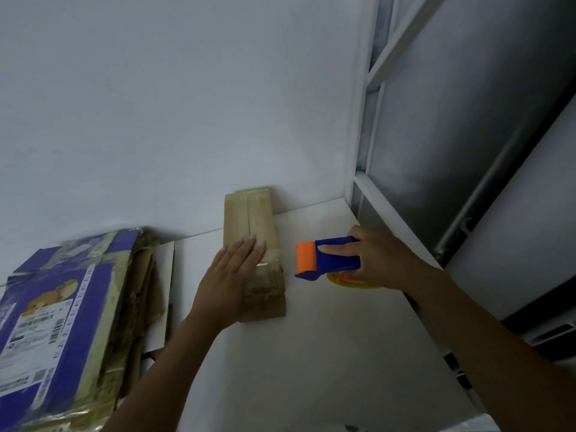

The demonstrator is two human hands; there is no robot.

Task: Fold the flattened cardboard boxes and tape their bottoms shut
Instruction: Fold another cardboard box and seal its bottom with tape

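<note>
A narrow brown cardboard box (pixel 249 216) lies on the white table (pixel 311 353), its far end against the wall. Shiny tape covers its near part. My left hand (pixel 229 280) rests flat on the box, fingers spread and pressing down on the taped area. Just right of the box, my right hand (pixel 378 260) grips a blue and orange tape dispenser (pixel 324 258), which holds a yellowish tape roll (pixel 343 280) under it. The dispenser's orange end points toward the box and stands a little apart from it.
A stack of flattened boxes (pixel 71 322), the top one purple with shipping labels, lies at the left of the table. A white wall (pixel 187 104) rises behind. A white-framed panel (pixel 436 135) runs along the table's right edge.
</note>
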